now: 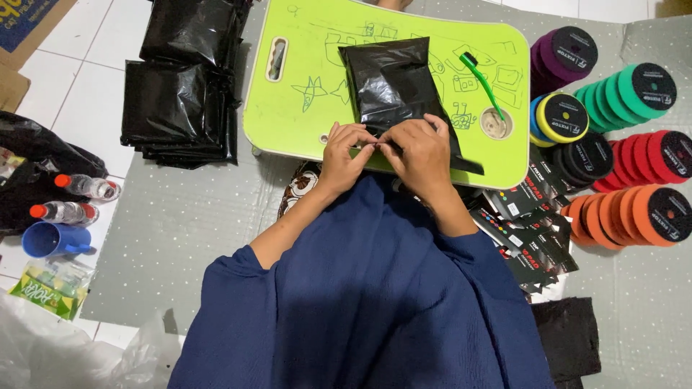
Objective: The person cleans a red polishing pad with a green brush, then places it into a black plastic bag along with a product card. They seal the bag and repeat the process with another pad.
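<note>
A black plastic mailer bag (393,85) lies on a lime-green lap table (303,119) covered in blue doodles. My left hand (344,153) and my right hand (419,148) meet at the bag's near edge, fingertips pinching its flap or sealing strip together. Dark blue sleeves cover both forearms. A black strip runs out from under my right hand toward the right. What lies inside the bag is hidden.
A green brush (481,81) lies by a round cup hole (496,123) on the table. Stacks of black bags (180,101) sit at the left. Rolls of coloured round foam pads (620,122) and printed cards (530,230) lie at the right. Bottles (83,187) and a blue cup (50,240) stand far left.
</note>
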